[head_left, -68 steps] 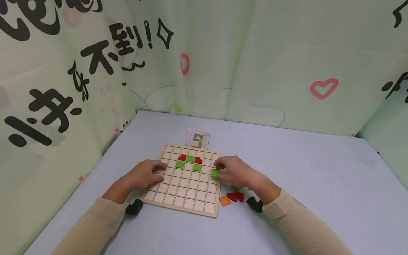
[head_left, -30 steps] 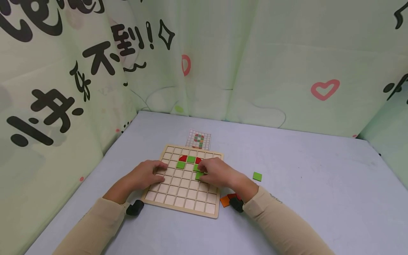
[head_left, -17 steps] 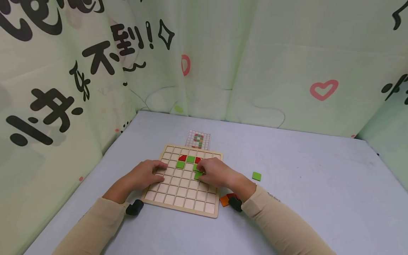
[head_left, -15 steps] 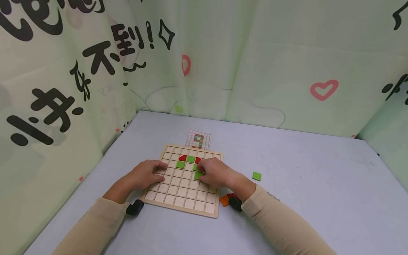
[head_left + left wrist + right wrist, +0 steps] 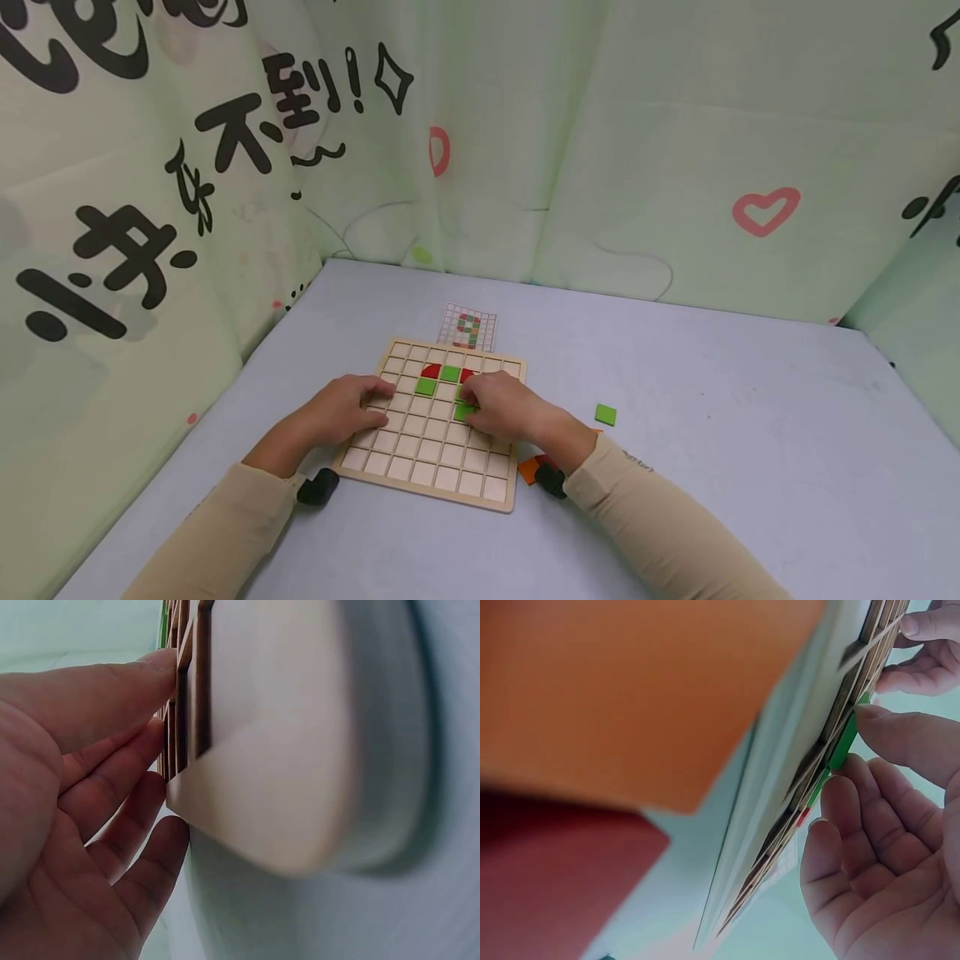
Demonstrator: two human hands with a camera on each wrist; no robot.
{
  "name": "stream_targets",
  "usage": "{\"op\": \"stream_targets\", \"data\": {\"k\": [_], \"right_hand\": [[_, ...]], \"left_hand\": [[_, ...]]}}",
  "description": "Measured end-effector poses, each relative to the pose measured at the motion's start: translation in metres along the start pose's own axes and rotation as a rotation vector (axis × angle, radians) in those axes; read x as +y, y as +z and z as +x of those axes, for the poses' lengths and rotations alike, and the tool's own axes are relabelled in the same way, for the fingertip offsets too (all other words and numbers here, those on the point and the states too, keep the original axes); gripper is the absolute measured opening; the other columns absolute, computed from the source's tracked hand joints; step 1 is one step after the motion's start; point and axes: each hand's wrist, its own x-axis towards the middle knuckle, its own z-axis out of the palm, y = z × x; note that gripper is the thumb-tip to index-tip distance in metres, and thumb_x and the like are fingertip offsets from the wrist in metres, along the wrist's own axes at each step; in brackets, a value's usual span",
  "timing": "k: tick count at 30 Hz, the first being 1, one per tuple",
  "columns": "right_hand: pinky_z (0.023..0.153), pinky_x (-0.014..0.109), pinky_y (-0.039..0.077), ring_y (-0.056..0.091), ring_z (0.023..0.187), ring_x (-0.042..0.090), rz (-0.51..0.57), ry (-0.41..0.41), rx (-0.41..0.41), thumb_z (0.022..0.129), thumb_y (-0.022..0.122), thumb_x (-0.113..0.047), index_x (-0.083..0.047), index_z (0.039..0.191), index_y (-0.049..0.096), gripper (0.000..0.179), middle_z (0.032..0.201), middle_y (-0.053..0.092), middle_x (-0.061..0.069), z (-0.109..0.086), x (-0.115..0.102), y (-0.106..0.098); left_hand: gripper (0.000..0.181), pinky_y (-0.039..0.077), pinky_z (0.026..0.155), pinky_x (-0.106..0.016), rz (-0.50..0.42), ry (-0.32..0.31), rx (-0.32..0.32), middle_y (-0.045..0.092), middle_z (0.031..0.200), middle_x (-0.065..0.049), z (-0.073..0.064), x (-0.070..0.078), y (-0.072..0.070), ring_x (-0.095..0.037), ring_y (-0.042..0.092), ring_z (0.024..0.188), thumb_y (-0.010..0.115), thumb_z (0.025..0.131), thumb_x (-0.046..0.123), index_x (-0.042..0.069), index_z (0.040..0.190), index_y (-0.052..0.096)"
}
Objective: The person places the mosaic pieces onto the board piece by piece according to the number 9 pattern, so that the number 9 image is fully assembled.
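Observation:
A wooden grid board (image 5: 427, 487) lies on the table, tilted slightly in the head view. My left hand (image 5: 341, 410) rests at its left side, fingers and thumb apart, the tips touching the grid. With thumb and fingertips, my right hand (image 5: 510, 407) pinches a green square tile (image 5: 462, 412) at a right-of-centre cell; the right wrist view shows this tile (image 5: 843, 744) between thumb and fingers. Further up the board sit a red rounded piece (image 5: 431, 372), a green tile (image 5: 450, 373) and another green tile (image 5: 426, 386). A second red piece (image 5: 467, 376) is partly covered by my right hand.
Behind the board lies a pattern card (image 5: 457, 321) with a coloured grid figure. One loose green tile (image 5: 606, 414) is to the right. Orange and red pieces, such as an orange tile (image 5: 528, 471), lie beside the board, partly behind the right wrist camera (image 5: 551, 481).
My right hand has carried the green tile left from the board's right edge to a cell below the other green tile, then shifted it slightly. The left hand has stayed in place.

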Motion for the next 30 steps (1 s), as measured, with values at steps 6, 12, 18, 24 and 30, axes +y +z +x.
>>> {"op": "stream_targets", "data": {"k": [6,12,18,24,30], "right_hand": [[0.075,0.031,0.048,0.055,0.079,0.017,-0.021,-0.002,-0.005,0.093,0.070,-0.012,-0.007,0.107,0.068,0.014,0.083,0.061,-0.003,-0.0002,-0.0010,-0.0001],[0.084,0.032,0.052,0.059,0.086,0.017,-0.038,0.003,-0.008,0.094,0.070,-0.013,-0.005,0.117,0.069,0.025,0.097,0.068,0.000,-0.0006,-0.0018,-0.0001],[0.089,0.035,0.052,0.062,0.093,0.018,-0.047,-0.001,-0.005,0.094,0.070,-0.014,-0.005,0.119,0.069,0.027,0.105,0.071,0.003,-0.0020,-0.0025,-0.0001],[0.090,0.036,0.052,0.063,0.095,0.019,-0.049,-0.011,-0.001,0.093,0.070,-0.013,-0.006,0.119,0.070,0.026,0.106,0.071,0.003,-0.0034,-0.0034,-0.0007],[0.091,0.036,0.051,0.063,0.097,0.019,-0.050,-0.021,-0.002,0.093,0.069,-0.011,-0.006,0.121,0.071,0.028,0.109,0.071,0.003,-0.0042,-0.0027,-0.0010]], "left_hand": [[0.044,0.036,0.109,-0.054,0.009,-0.003,0.000,0.054,0.141,-0.018,0.0011,-0.0009,0.0006,-0.038,0.042,0.137,0.074,0.091,0.013,0.005,0.133,0.063],[0.044,0.037,0.109,-0.053,0.014,-0.007,-0.001,0.054,0.141,-0.018,0.0017,-0.0010,0.0009,-0.038,0.042,0.137,0.073,0.091,0.012,0.005,0.133,0.063],[0.044,0.036,0.109,-0.054,0.019,0.003,-0.003,0.054,0.141,-0.018,0.0014,-0.0013,0.0013,-0.038,0.041,0.137,0.073,0.091,0.012,0.004,0.133,0.062],[0.043,0.036,0.109,-0.054,0.020,0.007,-0.003,0.055,0.141,-0.018,0.0014,-0.0014,0.0016,-0.038,0.041,0.137,0.073,0.091,0.012,0.004,0.132,0.063],[0.043,0.037,0.109,-0.054,0.006,0.003,-0.005,0.054,0.141,-0.018,0.0017,-0.0014,0.0011,-0.038,0.042,0.137,0.073,0.091,0.012,0.004,0.133,0.063]]}}
